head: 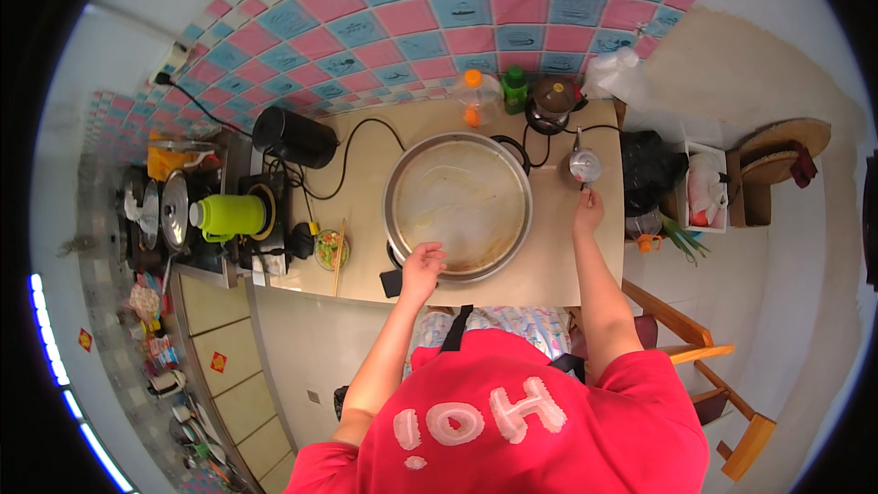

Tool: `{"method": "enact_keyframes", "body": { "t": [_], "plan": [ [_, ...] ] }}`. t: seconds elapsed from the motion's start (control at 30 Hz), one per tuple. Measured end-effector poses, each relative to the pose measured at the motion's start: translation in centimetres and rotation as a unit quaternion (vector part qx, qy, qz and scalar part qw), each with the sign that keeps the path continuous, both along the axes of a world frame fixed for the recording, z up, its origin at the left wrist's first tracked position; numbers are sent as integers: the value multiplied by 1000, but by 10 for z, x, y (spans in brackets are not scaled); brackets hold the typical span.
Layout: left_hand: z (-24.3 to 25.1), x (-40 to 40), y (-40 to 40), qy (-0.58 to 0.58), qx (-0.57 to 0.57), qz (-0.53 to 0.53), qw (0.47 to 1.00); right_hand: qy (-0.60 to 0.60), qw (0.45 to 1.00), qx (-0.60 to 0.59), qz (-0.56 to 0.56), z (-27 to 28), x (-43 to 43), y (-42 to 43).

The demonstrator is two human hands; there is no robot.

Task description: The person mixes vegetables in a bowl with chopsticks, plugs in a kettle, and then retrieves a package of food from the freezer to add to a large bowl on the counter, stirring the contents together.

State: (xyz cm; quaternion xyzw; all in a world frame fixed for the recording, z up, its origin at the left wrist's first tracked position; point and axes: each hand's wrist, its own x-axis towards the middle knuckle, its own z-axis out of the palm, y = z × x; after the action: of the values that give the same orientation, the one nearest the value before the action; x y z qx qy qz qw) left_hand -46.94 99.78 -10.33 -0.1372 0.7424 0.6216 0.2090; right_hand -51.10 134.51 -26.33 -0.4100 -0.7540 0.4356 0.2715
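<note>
A large round metal pan point(461, 206) with black side handles sits on the beige counter, its inside coated with a thin, oily-looking film. Over its lower left rim hovers my left hand point(425, 267), fingers apart and holding nothing. Right of the pan, my right hand point(588, 209) pinches the lower end of a small metal lidded pot or jar point(584, 165), perhaps by its handle. A dark flat object point(391, 283) lies by the counter's front edge. Left of the pan stands a glass bowl of chopped vegetables point(328, 250) with chopsticks point(339, 257) across it.
Along the tiled wall stand a plastic bottle with an orange cap point(473, 92), a green bottle point(514, 89) and a brown-lidded appliance point(553, 99). A black cylinder point(295, 137), cables and a lime-green thermos point(233, 214) are at left. A black bag point(648, 168) and wooden chair point(669, 315) are right.
</note>
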Motion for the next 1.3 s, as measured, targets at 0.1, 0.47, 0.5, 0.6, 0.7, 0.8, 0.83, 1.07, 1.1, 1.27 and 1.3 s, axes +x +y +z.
{"method": "enact_keyframes", "body": {
  "t": [0.1, 0.47, 0.5, 0.6, 0.7, 0.8, 0.83, 1.07, 1.1, 1.27, 1.3],
  "plan": [
    [-22, 15, -39, 0, -6, 36, 999, -56, 989, 134, -26, 26, 8, -24],
    [-82, 43, -236, 83, -479, 149, 861, 15, 873, -40, 486, 125, 33, -289],
    [-93, 45, -256, 76, -476, 158, 862, 3, 843, -22, 538, 130, 35, -320],
    [-131, 50, -302, 25, -390, 98, 915, -55, 740, -19, 670, 114, 43, -394],
    [-163, 54, -327, -24, -205, 72, 976, -110, 650, -6, 752, 96, 51, -447],
    [-178, 53, -339, -94, 46, 128, 986, -120, 626, 39, 769, 79, 54, -480],
    [-175, 49, -339, -122, 67, 105, 985, -136, 624, 49, 768, 77, 53, -488],
    [-131, 61, -345, -121, 120, 95, 981, -102, 689, 97, 712, 110, 53, -521],
    [-121, 63, -346, -121, 121, 92, 981, -62, 673, 127, 726, 117, 52, -524],
    [-62, 73, -350, -151, 190, 161, 957, 3, 615, 218, 758, 122, 49, -544],
    [-51, 73, -350, -152, 188, 162, 957, -3, 616, 189, 765, 126, 49, -548]
  ]
}}
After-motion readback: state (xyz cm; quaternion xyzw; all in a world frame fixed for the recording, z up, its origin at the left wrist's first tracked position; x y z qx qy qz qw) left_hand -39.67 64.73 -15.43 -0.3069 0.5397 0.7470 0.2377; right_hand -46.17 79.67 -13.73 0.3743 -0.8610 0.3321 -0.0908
